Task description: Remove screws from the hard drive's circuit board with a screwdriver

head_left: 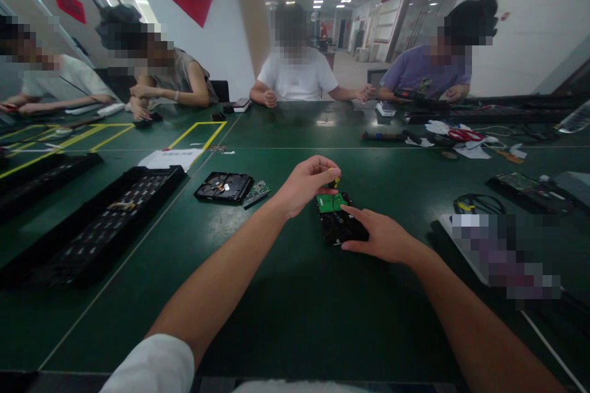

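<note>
A black hard drive point(338, 228) with a green circuit board point(328, 203) lies on the table in front of me. My left hand point(308, 185) is closed around the yellow and black handle of a small screwdriver point(337, 181), held upright over the board. Its thin shaft points down at the board; whether the tip sits in a screw is too small to tell. My right hand point(381, 235) grips the drive from the right, index finger on the board's edge and thumb along the near edge. Its other fingers are partly hidden.
Left of the drive lie another black drive casing point(224, 186) and a loose circuit board point(257, 194). A long black tray point(106, 221) stands farther left. To the right are a coiled cable point(479, 204) and a partly blurred white-edged object point(465, 252). Several people sit across the green table point(295, 313).
</note>
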Demonstrator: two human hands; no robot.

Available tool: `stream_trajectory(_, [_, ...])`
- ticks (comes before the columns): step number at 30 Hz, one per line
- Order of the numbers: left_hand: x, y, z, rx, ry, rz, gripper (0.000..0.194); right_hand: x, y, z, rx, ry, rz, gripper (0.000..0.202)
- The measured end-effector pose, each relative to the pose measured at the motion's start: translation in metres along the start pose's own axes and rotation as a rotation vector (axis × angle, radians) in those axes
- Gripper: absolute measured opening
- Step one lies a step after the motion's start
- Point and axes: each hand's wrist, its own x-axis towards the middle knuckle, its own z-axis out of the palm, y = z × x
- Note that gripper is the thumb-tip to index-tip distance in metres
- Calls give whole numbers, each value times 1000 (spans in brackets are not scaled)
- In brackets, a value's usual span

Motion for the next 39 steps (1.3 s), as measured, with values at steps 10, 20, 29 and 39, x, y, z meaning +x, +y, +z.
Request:
stream_trajectory(10, [0, 1, -2, 79, -39, 23, 23, 1, 2, 1, 36, 22, -7, 101])
stream_trajectory(20, [1, 0, -3, -64, -72, 23, 18, 2, 3, -1, 120, 39, -21, 115])
stream_trajectory(29, [3, -6, -2, 43, -14, 60, 27, 2, 1, -3, 123, 38, -35, 99])
stream_trajectory(39, [0, 0, 1, 4, -29, 0, 28, 2, 3, -1, 106, 61, -26, 100])
